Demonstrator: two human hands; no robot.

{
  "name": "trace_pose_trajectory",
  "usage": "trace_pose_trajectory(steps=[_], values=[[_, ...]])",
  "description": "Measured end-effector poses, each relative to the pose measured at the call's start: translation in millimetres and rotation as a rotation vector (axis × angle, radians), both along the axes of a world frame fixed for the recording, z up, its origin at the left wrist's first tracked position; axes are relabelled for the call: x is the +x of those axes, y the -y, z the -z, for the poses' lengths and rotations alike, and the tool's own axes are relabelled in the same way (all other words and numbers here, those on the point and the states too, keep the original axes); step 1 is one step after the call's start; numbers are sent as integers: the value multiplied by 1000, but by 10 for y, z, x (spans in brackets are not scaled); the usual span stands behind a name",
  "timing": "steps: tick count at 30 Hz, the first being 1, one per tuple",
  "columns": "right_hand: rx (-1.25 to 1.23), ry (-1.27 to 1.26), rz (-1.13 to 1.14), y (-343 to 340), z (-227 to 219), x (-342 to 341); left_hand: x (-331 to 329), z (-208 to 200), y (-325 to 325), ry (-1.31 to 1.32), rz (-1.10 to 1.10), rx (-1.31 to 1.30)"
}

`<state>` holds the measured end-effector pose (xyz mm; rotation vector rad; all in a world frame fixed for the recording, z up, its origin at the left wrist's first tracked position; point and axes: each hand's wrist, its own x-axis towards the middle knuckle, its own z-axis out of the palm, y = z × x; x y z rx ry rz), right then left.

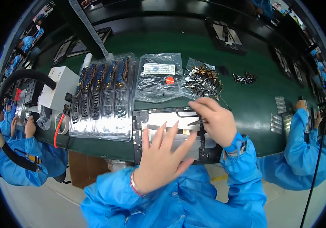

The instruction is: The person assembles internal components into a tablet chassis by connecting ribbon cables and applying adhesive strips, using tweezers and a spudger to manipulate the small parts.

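Note:
In front of me on the bench lies a flat, opened electronic device (138, 138), tablet-like, with a dark frame and silver-grey panels inside. My left hand (163, 159) is spread over its lower left part, fingers apart and holding nothing. Whether the fingertips touch the panels I cannot tell. Over the upper right side is my right hand (218, 121), its fingers closed on dark tweezers (197, 122). The tweezers' tips point left, above a silver panel. A dark cable (180, 114) runs along the device's top edge. My left palm hides part of the middle.
A clear tray (102, 131) of small parts stands left of the device. Behind it lie a plastic bag (159, 85) and a heap of small cables (203, 79). A white box with a black hose (22, 74) stands farther left. Co-workers sit on both sides.

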<state>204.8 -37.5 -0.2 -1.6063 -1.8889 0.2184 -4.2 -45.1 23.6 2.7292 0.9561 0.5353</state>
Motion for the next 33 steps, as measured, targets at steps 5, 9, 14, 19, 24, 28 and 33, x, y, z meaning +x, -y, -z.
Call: trace_pose_trajectory(steps=[5, 9, 14, 19, 24, 28, 33], values=[[-1, 462, -211, -201, 150, -166, -481, 331, 614, 474, 54, -1585], [56, 522, -236, -147, 134, -240, -446, 906, 737, 1223, -187, -2033], [-42, 636, -271, 159, 34, -343, -359, 880, 912, 1153, -243, -1872], [-232, 360, -243, 126, -139, -356, 11, 721, 910, 1371, -201, -1441], [237, -38, -76, 290, -538, -526, 122, 149, 827, 1305, -101, -827], [229, -149, 42, 266, -513, -445, 143, -193, 698, 876, 78, -93], [226, -433, 33, 234, -465, -459, 115, -106, 833, 514, -132, 254]])
